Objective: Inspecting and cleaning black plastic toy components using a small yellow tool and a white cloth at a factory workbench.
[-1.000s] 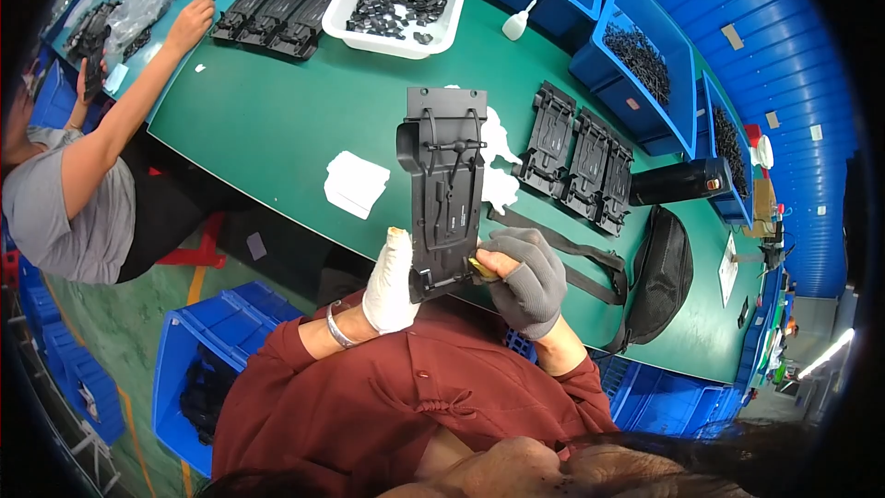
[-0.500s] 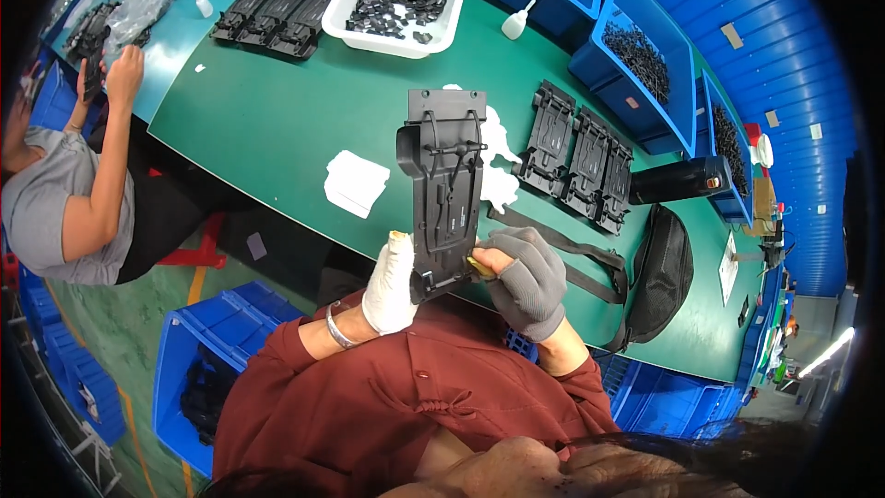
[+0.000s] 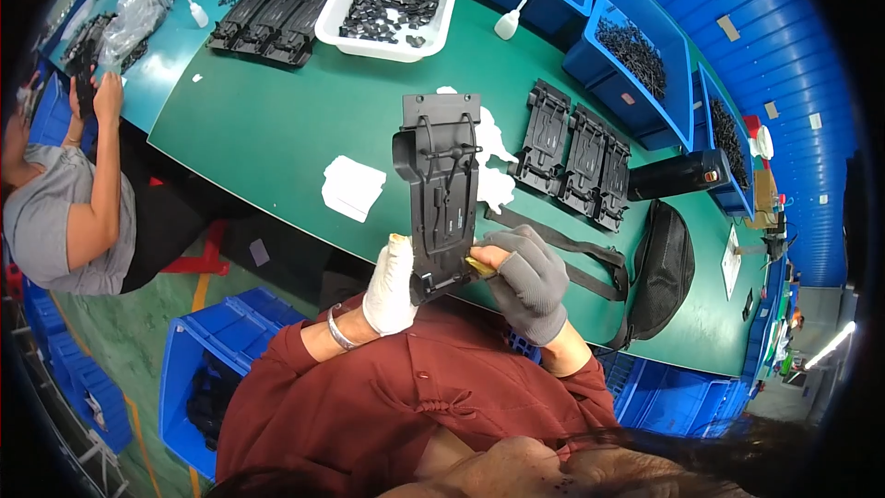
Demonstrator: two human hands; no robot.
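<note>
A long black plastic chassis-like part [image 3: 444, 194] with moulded ridges and bars stands upright in front of my chest, over the table's near edge. My left hand [image 3: 391, 288], in a white glove, grips its lower left side. At its lower right edge is my right hand [image 3: 527, 278], in a grey glove with bare fingertips. Its fingers are bent in and pinch a small yellowish piece [image 3: 480, 267] against the part; what that piece is I cannot make out. Beyond the part, crumpled white cloth [image 3: 495, 152] lies on the green table.
Similar black parts [image 3: 572, 157] lie right, and more [image 3: 269, 23] far left. A white tub [image 3: 433, 44] holds small black pieces. Blue bins [image 3: 636, 60] line the back. A dropper bottle [image 3: 509, 20], black flask [image 3: 678, 179], waist bag [image 3: 660, 272] and white sheets [image 3: 354, 188] are about. A co-worker [image 3: 69, 194] sits left.
My grip on the black part looks the same. The view has shifted slightly, and the co-worker's hands at the left have moved a little.
</note>
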